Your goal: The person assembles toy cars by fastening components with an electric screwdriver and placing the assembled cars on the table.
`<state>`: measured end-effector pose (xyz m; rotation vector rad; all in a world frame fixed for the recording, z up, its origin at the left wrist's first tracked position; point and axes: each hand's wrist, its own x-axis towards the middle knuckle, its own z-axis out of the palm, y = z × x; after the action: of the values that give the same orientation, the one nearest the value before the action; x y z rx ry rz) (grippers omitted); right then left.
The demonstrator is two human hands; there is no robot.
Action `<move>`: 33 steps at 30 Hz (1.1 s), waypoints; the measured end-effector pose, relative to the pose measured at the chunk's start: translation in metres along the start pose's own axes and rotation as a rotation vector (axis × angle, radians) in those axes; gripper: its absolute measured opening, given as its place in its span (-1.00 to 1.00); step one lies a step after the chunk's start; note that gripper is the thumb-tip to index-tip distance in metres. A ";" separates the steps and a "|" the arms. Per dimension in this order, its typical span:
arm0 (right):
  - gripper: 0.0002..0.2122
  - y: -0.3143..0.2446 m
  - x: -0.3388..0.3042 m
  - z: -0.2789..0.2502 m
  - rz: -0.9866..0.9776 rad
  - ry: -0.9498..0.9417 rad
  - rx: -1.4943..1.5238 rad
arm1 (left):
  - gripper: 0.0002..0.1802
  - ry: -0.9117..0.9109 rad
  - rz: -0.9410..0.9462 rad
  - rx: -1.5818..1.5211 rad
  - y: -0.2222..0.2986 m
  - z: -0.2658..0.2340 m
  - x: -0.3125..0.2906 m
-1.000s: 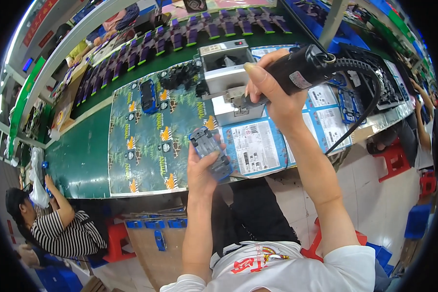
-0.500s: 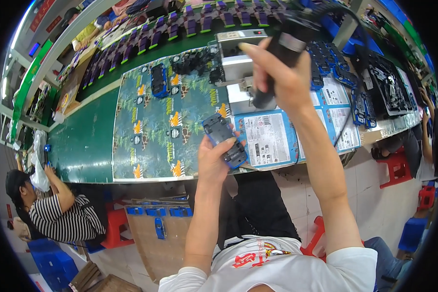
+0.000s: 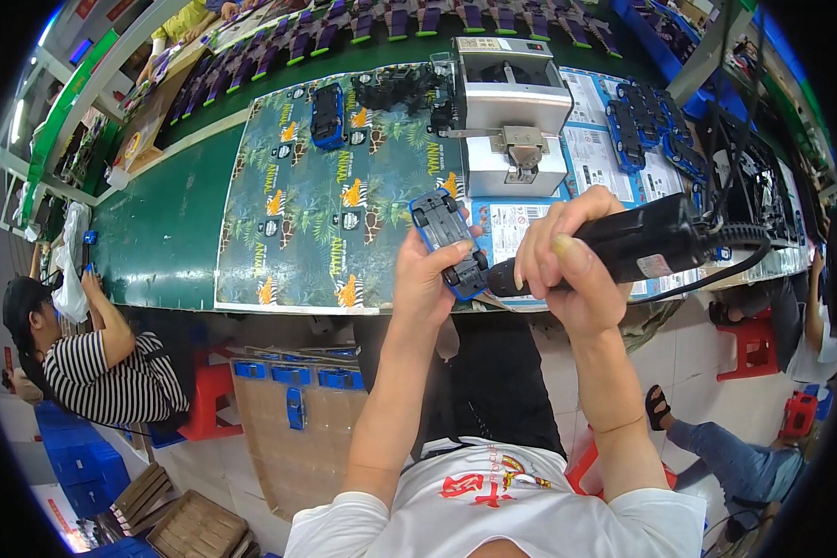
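Note:
A blue toy car point(image 3: 443, 232), black underside up, is gripped in my left hand point(image 3: 422, 279) above the bench's front edge. The thumb presses on the underside. My right hand point(image 3: 575, 265) is wrapped round a black electric screwdriver point(image 3: 646, 244) held nearly level, its nose pointing left. That nose is at the near end of the car; whether it touches a screw is too small to tell. Beyond my hands stands a silver box-shaped machine point(image 3: 516, 104) with a metal bracket on its front. Another blue toy car point(image 3: 327, 116) lies underside up on the printed sheet.
Black small parts point(image 3: 395, 91) are heaped at the back. More blue cars point(image 3: 626, 135) lie at the right, beside a black tray point(image 3: 761, 177). A cable point(image 3: 707, 279) trails from the screwdriver. Purple items point(image 3: 395, 23) line the far belt. A person in stripes point(image 3: 112, 377) sits left.
My right hand has brought the screwdriver down from in front of the machine to the car, turning it nearly level. My left hand keeps hold of the car. The view has shifted slightly.

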<state>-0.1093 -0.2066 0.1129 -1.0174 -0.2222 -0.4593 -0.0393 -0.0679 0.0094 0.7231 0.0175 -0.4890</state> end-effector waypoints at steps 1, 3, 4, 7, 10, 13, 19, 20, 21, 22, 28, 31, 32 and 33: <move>-0.81 0.002 0.000 0.000 0.012 0.008 -0.024 | -0.42 0.000 -0.003 -0.006 -0.001 0.000 0.001; -0.81 0.007 0.000 0.000 -0.014 -0.024 -0.047 | -0.42 0.004 -0.007 -0.011 -0.002 -0.001 0.001; -0.81 0.009 0.000 0.000 -0.040 -0.056 -0.072 | -0.43 0.016 -0.027 -0.037 -0.001 -0.002 0.003; -0.79 0.015 -0.003 0.002 0.029 -0.087 -0.195 | -0.47 0.023 -0.080 -0.052 -0.001 -0.004 0.001; -0.78 0.014 -0.007 -0.001 0.061 -0.152 -0.234 | -0.54 0.011 -0.103 -0.027 0.004 0.004 0.001; -0.70 0.015 -0.005 0.000 0.043 -0.219 -0.261 | -0.54 0.060 -0.100 0.000 0.005 0.006 0.002; -0.78 0.016 -0.007 0.005 0.012 -0.173 -0.179 | -0.55 0.048 -0.116 0.008 0.009 0.003 0.001; -0.78 0.016 -0.007 0.005 0.024 -0.152 -0.149 | -0.55 0.045 -0.122 -0.010 0.008 0.003 0.002; -0.78 0.016 -0.006 0.005 0.036 -0.131 -0.119 | -0.55 0.042 -0.127 -0.026 0.008 0.002 0.002; -0.78 0.016 -0.006 0.004 0.031 -0.130 -0.120 | -0.55 0.038 -0.127 -0.024 0.008 0.002 0.002; -0.77 0.017 -0.010 0.002 0.013 -0.191 -0.217 | -0.55 0.032 -0.129 -0.021 0.006 0.002 0.000; -0.78 0.020 -0.012 0.002 -0.020 -0.171 -0.177 | -0.55 0.008 -0.118 -0.022 0.005 0.000 0.001; -0.78 0.020 -0.013 0.001 -0.012 -0.149 -0.188 | -0.55 0.006 -0.119 -0.019 0.005 0.000 0.000; -0.78 0.019 -0.013 -0.001 -0.004 -0.127 -0.198 | -0.55 0.004 -0.120 -0.015 0.005 0.001 0.000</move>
<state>-0.1120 -0.1950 0.0925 -1.2423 -0.2962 -0.4267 -0.0377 -0.0654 0.0130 0.7105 0.0687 -0.6018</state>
